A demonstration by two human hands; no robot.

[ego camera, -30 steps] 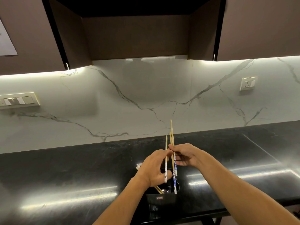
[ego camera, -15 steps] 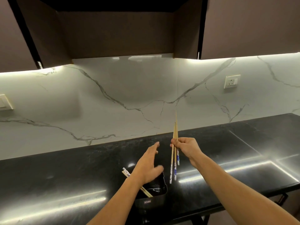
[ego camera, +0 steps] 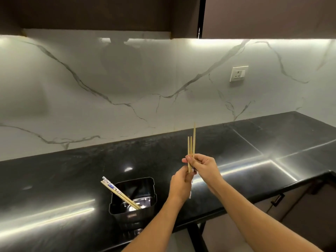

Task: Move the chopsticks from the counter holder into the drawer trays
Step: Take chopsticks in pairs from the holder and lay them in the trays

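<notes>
**Three sticks in hand, two in the holder**

Nearest us, to the right of the holder (ego camera: 132,195) and above its rim, both hands meet on one bundle of chopsticks (ego camera: 191,146). The left hand (ego camera: 181,185) has its fingers curled round the lower part. The right hand (ego camera: 202,168) grips just above it, thumb and fingers closed on the sticks. We count three tips standing upright, one higher than the others, so the ends are not level.

Inside the holder a pair of chopsticks (ego camera: 119,192) leans out over its left rim, patterned ends up. The holder itself stands on the black counter (ego camera: 54,179), close to the front edge. Beyond it rises the marble wall (ego camera: 91,79), with a socket (ego camera: 238,73) up and to the right.

We see no drawer or trays from here. That leaves a carry ahead, and the uneven bundle is the weak point — if one hand lets go, the tall stick could slide out. A forearm reaching back for the leaning pair could also nudge the holder toward the edge, or tip that pair onto the counter.
</notes>
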